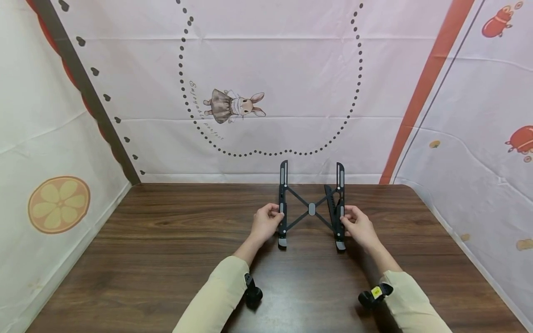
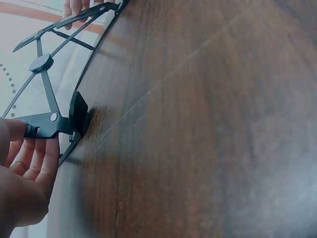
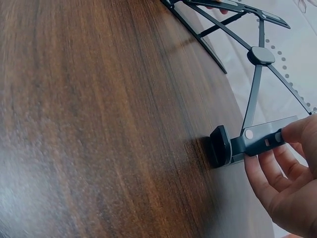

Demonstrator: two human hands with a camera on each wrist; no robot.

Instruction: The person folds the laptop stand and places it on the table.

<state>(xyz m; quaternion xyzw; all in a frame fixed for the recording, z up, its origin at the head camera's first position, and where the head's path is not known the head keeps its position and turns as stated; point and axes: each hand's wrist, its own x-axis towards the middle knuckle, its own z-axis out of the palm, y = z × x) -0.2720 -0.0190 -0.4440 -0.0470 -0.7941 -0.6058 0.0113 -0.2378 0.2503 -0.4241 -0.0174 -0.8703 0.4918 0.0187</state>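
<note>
A black folding laptop stand point(image 1: 312, 209) stands spread on the table, its two side arms joined by an X of thin bars with a grey hub in the middle. My left hand point(image 1: 266, 223) pinches the left side arm, thumb on top and fingers beneath, as the left wrist view shows point(image 2: 29, 183). On the other side my right hand point(image 1: 360, 226) grips the right side arm the same way, with its thumb point(image 3: 297, 130) near a small slot. Upturned front hooks point(image 3: 220, 147) end both arms close over the wood. A support leg point(image 1: 331, 206) slants below the right arm.
The brown wooden table point(image 1: 187, 222) runs back to a pale printed cloth point(image 1: 275, 69) hung behind it and at both sides. Black wrist cameras point(image 1: 253, 292) sit on both sleeves.
</note>
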